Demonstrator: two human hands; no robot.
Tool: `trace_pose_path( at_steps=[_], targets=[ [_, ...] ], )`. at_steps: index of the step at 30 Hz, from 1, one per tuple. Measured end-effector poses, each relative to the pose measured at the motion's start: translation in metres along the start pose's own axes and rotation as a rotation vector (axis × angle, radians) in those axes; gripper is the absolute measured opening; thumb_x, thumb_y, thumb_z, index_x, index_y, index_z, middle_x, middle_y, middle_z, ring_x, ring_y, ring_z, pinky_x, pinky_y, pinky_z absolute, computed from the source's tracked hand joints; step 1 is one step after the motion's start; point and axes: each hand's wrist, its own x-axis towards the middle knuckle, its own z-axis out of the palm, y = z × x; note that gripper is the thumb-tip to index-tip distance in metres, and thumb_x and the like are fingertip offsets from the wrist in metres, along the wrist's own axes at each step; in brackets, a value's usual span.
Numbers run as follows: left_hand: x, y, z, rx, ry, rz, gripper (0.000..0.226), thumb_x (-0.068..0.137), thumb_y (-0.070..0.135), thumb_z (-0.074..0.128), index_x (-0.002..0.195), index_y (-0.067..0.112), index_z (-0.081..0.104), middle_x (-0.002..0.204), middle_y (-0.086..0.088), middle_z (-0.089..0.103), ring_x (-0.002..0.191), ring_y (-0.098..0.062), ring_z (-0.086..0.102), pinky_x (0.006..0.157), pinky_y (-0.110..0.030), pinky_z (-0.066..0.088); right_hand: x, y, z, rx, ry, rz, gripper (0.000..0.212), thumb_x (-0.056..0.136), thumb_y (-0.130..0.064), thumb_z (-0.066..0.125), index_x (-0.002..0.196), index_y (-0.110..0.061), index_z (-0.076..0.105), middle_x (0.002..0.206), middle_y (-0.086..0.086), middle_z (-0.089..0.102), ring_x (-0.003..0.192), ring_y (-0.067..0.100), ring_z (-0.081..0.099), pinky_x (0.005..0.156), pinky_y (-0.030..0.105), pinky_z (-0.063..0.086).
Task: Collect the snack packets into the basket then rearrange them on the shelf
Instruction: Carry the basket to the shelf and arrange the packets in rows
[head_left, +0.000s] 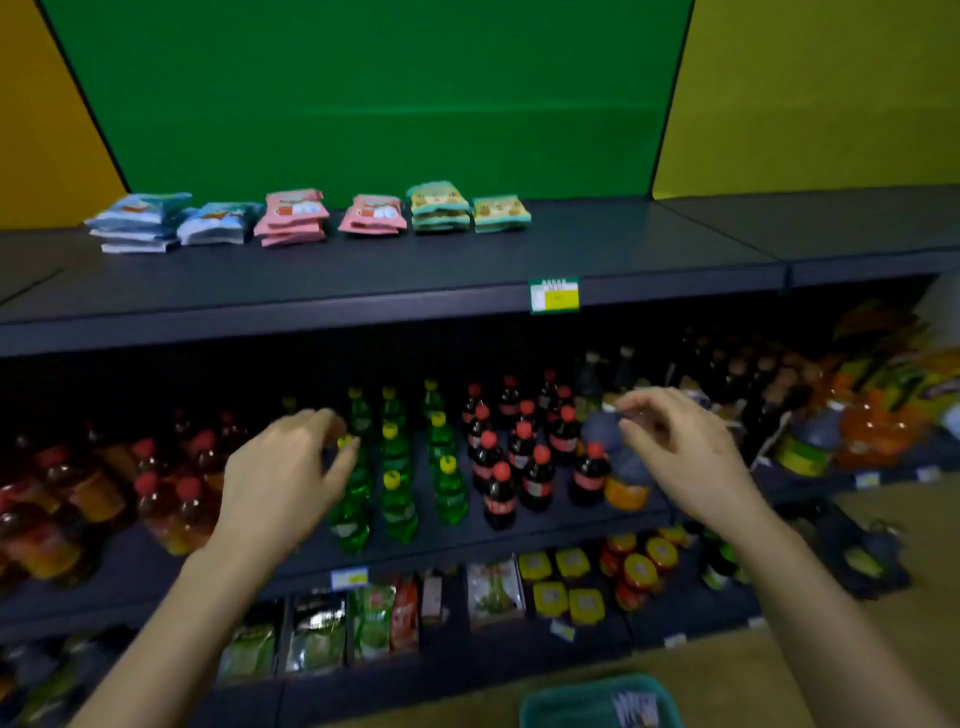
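Snack packets lie in a row at the back of the top shelf (467, 260): blue packets (140, 221) in two piles at the left, pink packets (293, 215) in two piles in the middle, green packets (439, 205) in two piles to their right. A teal basket (597, 701) sits on the floor at the bottom edge, with something striped inside. My left hand (283, 480) and my right hand (675, 449) hover in front of the bottle shelf, below the top shelf. Both hold nothing, fingers loosely curled and apart.
The middle shelf holds green bottles (395, 467), dark cola bottles (524, 457) and orange-red bottles (104, 499). Sachets and yellow-lidded jars (566, 582) fill the lowest shelf. A price tag (553, 295) hangs on the top shelf's edge. Orange goods crowd the right.
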Motion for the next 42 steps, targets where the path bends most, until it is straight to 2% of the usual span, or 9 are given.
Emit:
trace_pose_path(
  at_steps=[5, 11, 16, 19, 22, 25, 29, 36, 42],
  targets=[
    [-0.1, 0.015, 0.033, -0.093, -0.228, -0.165, 0.015, 0.084, 0.034, 0.063, 0.083, 0.02, 0.065, 0.083, -0.001, 0.07, 0.081, -0.028, 0.067, 0.056, -0.029, 0.037, -0.122, 0.043, 0.023, 0.009, -0.06, 0.176, 0.016, 0.087, -0.017, 0.059, 0.101, -0.011, 0.063, 0.095, 0.001, 0.061, 0.089, 0.025, 0.062, 0.074, 0.039, 0.052],
    [-0.17, 0.053, 0.073, -0.064, -0.387, -0.281, 0.009, 0.08, 0.025, 0.069, 0.078, 0.017, 0.063, 0.073, -0.009, 0.069, 0.073, -0.034, 0.067, 0.054, -0.033, 0.043, -0.203, 0.104, 0.024, 0.023, -0.231, 0.384, 0.023, 0.086, -0.005, 0.06, 0.108, -0.011, 0.063, 0.104, 0.005, 0.062, 0.091, 0.021, 0.063, 0.07, 0.019, 0.039],
    [-0.197, 0.127, 0.113, 0.002, -0.497, -0.297, 0.01, 0.076, 0.021, 0.072, 0.075, 0.016, 0.063, 0.07, -0.009, 0.068, 0.067, -0.034, 0.067, 0.053, -0.03, 0.04, -0.223, 0.172, -0.002, 0.017, -0.32, 0.422, 0.026, 0.08, -0.003, 0.063, 0.104, -0.014, 0.064, 0.102, 0.0, 0.063, 0.096, 0.021, 0.061, 0.08, 0.024, 0.042],
    [-0.205, 0.181, 0.144, -0.024, -0.537, -0.336, 0.012, 0.081, 0.029, 0.066, 0.085, 0.018, 0.063, 0.081, -0.004, 0.07, 0.077, -0.033, 0.067, 0.058, -0.032, 0.046, -0.224, 0.218, -0.021, -0.01, -0.357, 0.416, 0.024, 0.081, -0.006, 0.063, 0.103, -0.015, 0.064, 0.101, 0.0, 0.064, 0.093, 0.022, 0.062, 0.081, 0.032, 0.046],
    [-0.211, 0.229, 0.176, -0.072, -0.531, -0.381, 0.015, 0.084, 0.031, 0.062, 0.093, 0.02, 0.063, 0.089, -0.001, 0.07, 0.083, -0.032, 0.067, 0.063, -0.033, 0.048, -0.221, 0.267, -0.032, -0.045, -0.4, 0.391, 0.025, 0.081, -0.005, 0.062, 0.104, -0.013, 0.065, 0.103, 0.002, 0.065, 0.095, 0.021, 0.062, 0.081, 0.03, 0.046],
    [-0.214, 0.259, 0.206, -0.153, -0.543, -0.429, 0.013, 0.086, 0.03, 0.058, 0.096, 0.022, 0.063, 0.092, 0.004, 0.069, 0.085, -0.027, 0.066, 0.065, -0.03, 0.044, -0.217, 0.306, -0.036, -0.07, -0.455, 0.382, 0.025, 0.081, -0.004, 0.062, 0.104, -0.013, 0.065, 0.102, 0.002, 0.065, 0.095, 0.021, 0.062, 0.079, 0.026, 0.045],
    [-0.221, 0.276, 0.243, -0.173, -0.596, -0.497, 0.017, 0.089, 0.03, 0.054, 0.102, 0.022, 0.061, 0.098, 0.005, 0.069, 0.089, -0.024, 0.066, 0.066, -0.029, 0.043, -0.219, 0.343, -0.024, -0.072, -0.525, 0.413, 0.026, 0.08, -0.005, 0.063, 0.104, -0.015, 0.065, 0.102, 0.001, 0.065, 0.091, 0.023, 0.065, 0.078, 0.034, 0.05],
    [-0.248, 0.266, 0.362, -0.117, -0.774, -0.495, 0.025, 0.093, 0.031, 0.046, 0.112, 0.023, 0.058, 0.112, 0.005, 0.067, 0.098, -0.02, 0.065, 0.075, -0.028, 0.048, -0.244, 0.42, 0.075, -0.057, -0.633, 0.509, 0.026, 0.083, -0.012, 0.062, 0.107, -0.02, 0.063, 0.102, -0.004, 0.068, 0.093, 0.018, 0.066, 0.08, 0.035, 0.054],
    [-0.3, 0.239, 0.523, -0.125, -0.871, -0.484, 0.023, 0.092, 0.031, 0.046, 0.111, 0.026, 0.057, 0.111, 0.004, 0.068, 0.095, -0.02, 0.065, 0.077, -0.029, 0.052, -0.301, 0.52, 0.215, 0.002, -0.712, 0.64, 0.02, 0.088, -0.012, 0.059, 0.107, -0.011, 0.065, 0.102, 0.002, 0.071, 0.091, 0.014, 0.065, 0.077, 0.019, 0.048]
  ],
)
